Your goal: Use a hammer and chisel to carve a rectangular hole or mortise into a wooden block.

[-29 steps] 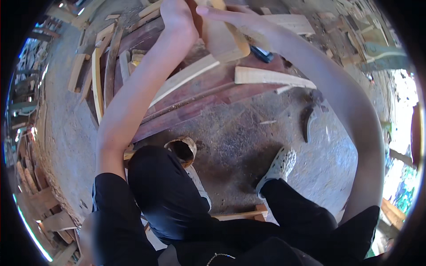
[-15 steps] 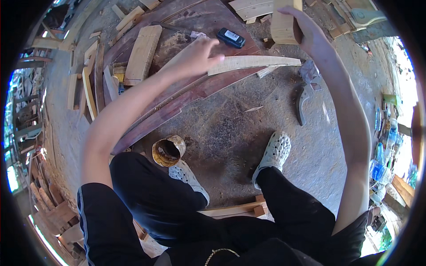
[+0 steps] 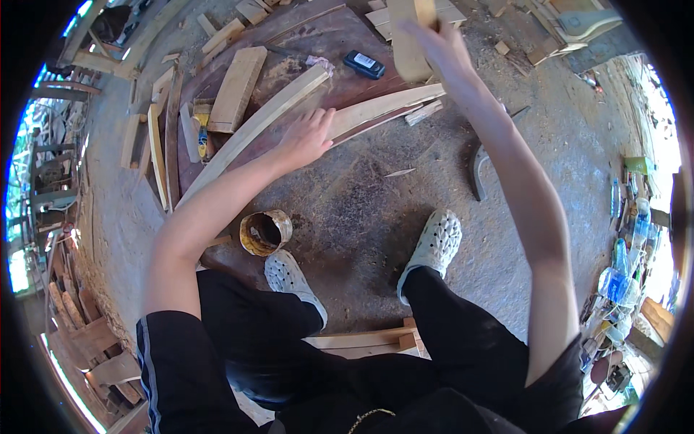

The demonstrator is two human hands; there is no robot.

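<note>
My left hand (image 3: 306, 139) lies over the near-left end of a pale curved wooden piece (image 3: 390, 105), with the fingers across it and the thumb toward its near edge. A reddish strip shows under that piece. Beside this hand, a second long curved wooden piece (image 3: 260, 129) slants from the forearm toward the far middle. At the far right, my right hand (image 3: 450, 59) is closed on a pale wooden block (image 3: 410, 47), held above the floor. The fingers on the block are partly smeared by motion.
A dark handheld device (image 3: 363, 64) and a wooden board (image 3: 240, 88) lie on the reddish panel (image 3: 300, 36). A paintbrush (image 3: 202, 136) lies at left. Near my left shoe stands a stained round container (image 3: 265, 232). A curved grey piece (image 3: 478, 173) and plastic bottles (image 3: 619, 282) are at right.
The right hand has carried the block to the left. My left hand has moved left and nearer. A pale long curved piece now shows beyond the left forearm, and the view has shifted slightly.
</note>
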